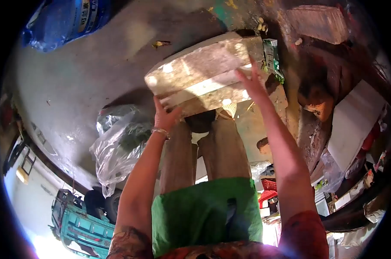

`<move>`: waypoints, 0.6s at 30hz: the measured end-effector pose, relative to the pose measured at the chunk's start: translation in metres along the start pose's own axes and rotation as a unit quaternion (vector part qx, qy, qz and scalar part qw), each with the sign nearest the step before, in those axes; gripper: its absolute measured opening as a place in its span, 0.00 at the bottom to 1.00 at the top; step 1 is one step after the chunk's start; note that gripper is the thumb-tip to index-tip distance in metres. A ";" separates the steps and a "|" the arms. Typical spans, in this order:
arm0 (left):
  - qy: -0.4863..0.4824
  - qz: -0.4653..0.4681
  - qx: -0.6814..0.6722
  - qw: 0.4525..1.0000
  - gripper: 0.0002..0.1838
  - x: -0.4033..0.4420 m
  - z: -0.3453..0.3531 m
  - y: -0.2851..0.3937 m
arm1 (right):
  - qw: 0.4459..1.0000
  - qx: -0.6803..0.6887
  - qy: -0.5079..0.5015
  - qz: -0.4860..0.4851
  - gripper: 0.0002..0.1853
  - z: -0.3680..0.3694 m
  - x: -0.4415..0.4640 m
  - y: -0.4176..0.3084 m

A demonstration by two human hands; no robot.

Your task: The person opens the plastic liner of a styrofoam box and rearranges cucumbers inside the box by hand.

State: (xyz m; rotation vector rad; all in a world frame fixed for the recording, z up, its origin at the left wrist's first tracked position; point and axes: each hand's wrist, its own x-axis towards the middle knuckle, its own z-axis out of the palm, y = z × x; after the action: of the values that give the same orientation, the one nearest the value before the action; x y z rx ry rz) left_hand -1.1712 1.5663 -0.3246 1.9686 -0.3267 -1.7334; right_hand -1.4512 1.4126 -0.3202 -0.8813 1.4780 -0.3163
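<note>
Mottled, pale-banded block (200, 64), upper centre
Its edges are held by the spread-fingered left grip (164, 118) and right grip (253, 84).

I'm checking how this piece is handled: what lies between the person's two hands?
In the head view, a pale, plank-like piece spans the stretch between the left hand and the right hand.

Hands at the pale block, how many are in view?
2: the left hand at the left side of the pale block, the right hand at its right side.
</note>
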 end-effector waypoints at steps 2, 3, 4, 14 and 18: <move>0.012 0.024 0.013 1.000 0.58 -0.006 -0.004 0.001 | 0.998 -0.057 0.035 -0.014 0.43 0.006 0.000 0.007; -0.003 0.028 0.023 0.999 0.59 -0.002 -0.009 -0.012 | 0.999 -0.013 0.020 -0.030 0.41 0.006 0.002 0.011; -0.005 0.026 0.024 0.999 0.59 0.002 -0.013 -0.017 | 0.998 0.030 0.004 -0.048 0.40 0.006 0.005 0.014; 0.004 0.020 0.165 0.986 0.61 0.010 -0.024 -0.027 | 0.995 -0.071 0.042 -0.049 0.44 0.004 0.007 0.019; 0.085 0.013 0.113 0.990 0.60 -0.023 -0.011 -0.001 | 0.999 0.029 0.013 -0.007 0.48 0.004 -0.008 -0.010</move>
State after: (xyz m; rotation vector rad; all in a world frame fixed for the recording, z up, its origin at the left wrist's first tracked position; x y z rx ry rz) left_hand -1.1644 1.5802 -0.3048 2.2450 -0.5053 -1.5553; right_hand -1.4448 1.4126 -0.3085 -0.8435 1.4798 -0.3809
